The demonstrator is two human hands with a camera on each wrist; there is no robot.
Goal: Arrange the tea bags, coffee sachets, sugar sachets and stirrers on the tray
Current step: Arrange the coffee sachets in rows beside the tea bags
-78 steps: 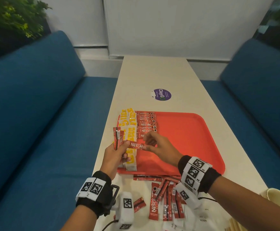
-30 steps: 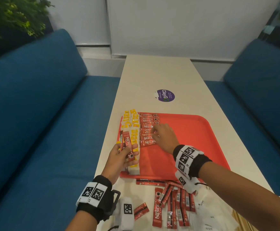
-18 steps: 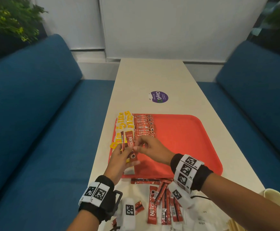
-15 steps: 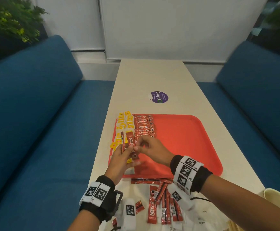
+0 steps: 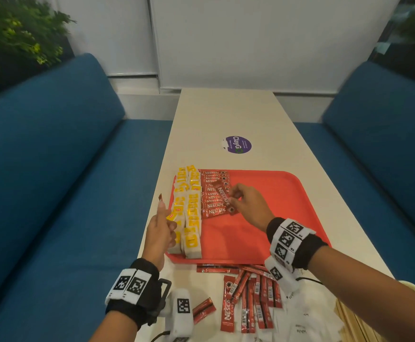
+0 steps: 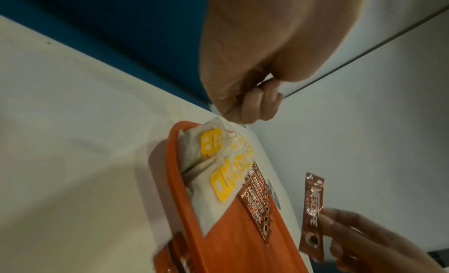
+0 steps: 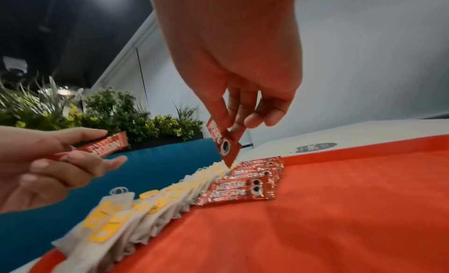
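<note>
A red tray (image 5: 263, 218) lies on the table. Tea bags (image 5: 189, 218) with yellow tags fill two columns along its left side, and a column of red coffee sachets (image 5: 214, 193) lies beside them. My right hand (image 5: 233, 197) pinches one coffee sachet (image 5: 223, 197) and holds it tilted just above that column; in the right wrist view the same sachet (image 7: 222, 142) hangs with its corner near the far sachets. My left hand (image 5: 163, 218) hovers at the tray's left edge and grips another sachet (image 7: 104, 148) upright.
Loose coffee sachets (image 5: 248, 299) lie on the table in front of the tray, with white sugar sachets (image 5: 300, 327) and wooden stirrers (image 5: 349, 322) at the near right. A purple sticker (image 5: 238, 145) sits beyond the tray. Blue sofas flank the table.
My right hand pulled a sachet out of my left hand's grip and carried it right and away, over the coffee column. My left hand drifted left with a sachet still in it.
</note>
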